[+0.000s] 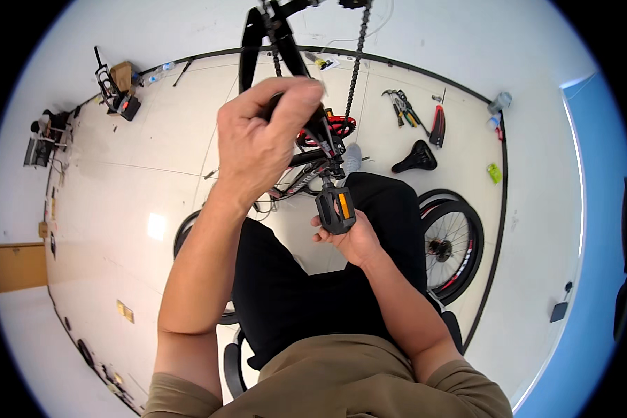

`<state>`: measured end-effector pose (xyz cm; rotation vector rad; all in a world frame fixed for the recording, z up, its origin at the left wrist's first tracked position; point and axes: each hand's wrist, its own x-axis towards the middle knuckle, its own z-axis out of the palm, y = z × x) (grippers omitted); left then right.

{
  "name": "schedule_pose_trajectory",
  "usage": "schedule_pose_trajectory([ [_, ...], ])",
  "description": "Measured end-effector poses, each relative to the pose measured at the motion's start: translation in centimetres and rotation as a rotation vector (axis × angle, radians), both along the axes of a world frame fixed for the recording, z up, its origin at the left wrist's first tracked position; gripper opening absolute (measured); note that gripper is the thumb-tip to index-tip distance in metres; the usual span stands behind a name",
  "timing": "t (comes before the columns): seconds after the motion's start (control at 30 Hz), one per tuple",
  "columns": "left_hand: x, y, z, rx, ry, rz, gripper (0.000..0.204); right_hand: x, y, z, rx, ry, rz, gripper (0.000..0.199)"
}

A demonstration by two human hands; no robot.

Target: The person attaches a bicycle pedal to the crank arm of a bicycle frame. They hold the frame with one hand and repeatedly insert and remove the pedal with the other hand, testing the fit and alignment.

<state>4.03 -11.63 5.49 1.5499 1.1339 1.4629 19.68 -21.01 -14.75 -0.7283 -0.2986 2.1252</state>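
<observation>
At frame centre the right hand (pixel 347 237) cups a black block-shaped bicycle pedal with an orange reflector (pixel 336 207). Just above — the left hand (pixel 261 136) is closed around the black crank arm (pixel 319 132) of the upturned black bicycle frame (pixel 285 42). A black saddle (pixel 416 157) lies on the pale tiled floor (pixel 139 188), upper right.

Bare-floored bike workshop — loose wheels (pixel 451 244), saddle (pixel 415 158), scattered tools (pixel 404 109)

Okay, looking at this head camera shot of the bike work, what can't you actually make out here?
- What the left hand grips: its own fingers and back cover it, head view.
- Crank and pedal axle joint above the pedal in the right hand: too small and crowded.
- Upper end of the chain: cut off by the top edge.
- Hand tools on the floor: too small to tell their kinds.
- Part of the wheel: hidden behind the person's leg.
</observation>
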Motion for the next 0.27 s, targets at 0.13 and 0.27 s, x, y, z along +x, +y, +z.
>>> schedule_pose_trajectory([
  [0.13, 0.9, -0.3, -0.9, 0.138, 0.254, 0.074, 0.028, 0.4, -0.1, -0.1, 0.012, 0.051, 0.006, 0.034],
  [0.27, 0.4, 1.0, -2.2, 0.141, 0.264, 0.11, 0.027, 0.9, 0.4, 1.0, -0.02, -0.251, 0.018, 0.035],
])
